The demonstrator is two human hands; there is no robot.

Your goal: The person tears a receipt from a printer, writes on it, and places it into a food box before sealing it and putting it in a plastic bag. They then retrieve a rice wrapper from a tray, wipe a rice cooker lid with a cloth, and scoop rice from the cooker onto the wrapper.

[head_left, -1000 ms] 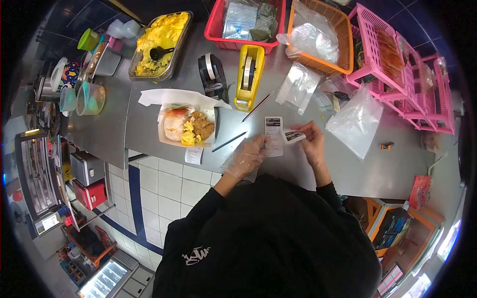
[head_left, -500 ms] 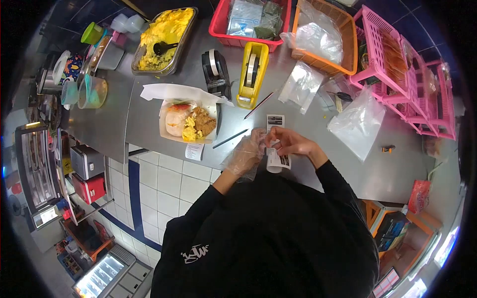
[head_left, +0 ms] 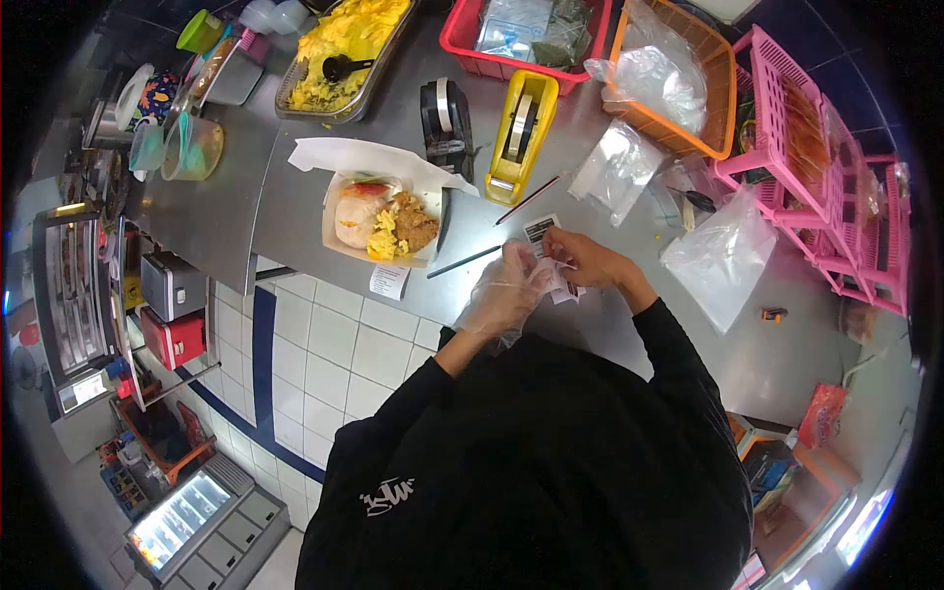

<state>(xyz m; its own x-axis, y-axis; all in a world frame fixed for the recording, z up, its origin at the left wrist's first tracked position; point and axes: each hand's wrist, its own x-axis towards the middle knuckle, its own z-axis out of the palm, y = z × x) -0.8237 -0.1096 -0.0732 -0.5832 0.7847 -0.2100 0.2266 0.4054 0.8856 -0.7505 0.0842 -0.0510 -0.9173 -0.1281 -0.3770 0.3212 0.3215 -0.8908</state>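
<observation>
1. The left hand point(head_left: 503, 293), covered by a clear plastic glove, is held over the front edge of the desk point(head_left: 295, 211). Its fingers are curled together on a paper slip point(head_left: 540, 231).
2. The paper slip is white with black print. It is gripped between both hands just above the desk, near the middle of the front edge.
3. The right hand point(head_left: 587, 262) is bare and touches the gloved one. Its thumb and fingers are pinched shut on the same slip.
4. Towards the left end of the steel desk, an open food box point(head_left: 379, 216) holding rice, egg and a fried piece is seen. A thin stick point(head_left: 464, 261) lies between the box and the hands.
5. Behind the hands, a black tape dispenser point(head_left: 444, 118) and a yellow tape dispenser point(head_left: 521, 133) stand side by side.
6. Along the back edge, a tray of yellow food point(head_left: 344, 49), a red basket point(head_left: 511, 61) and an orange basket point(head_left: 723, 108) are lined up.
7. Towards the right end, a clear plastic bag point(head_left: 723, 256) lies flat, with pink racks point(head_left: 806, 147) behind it.
8. Below the front edge, a white tiled wall point(head_left: 334, 354) with a blue stripe is seen.
</observation>
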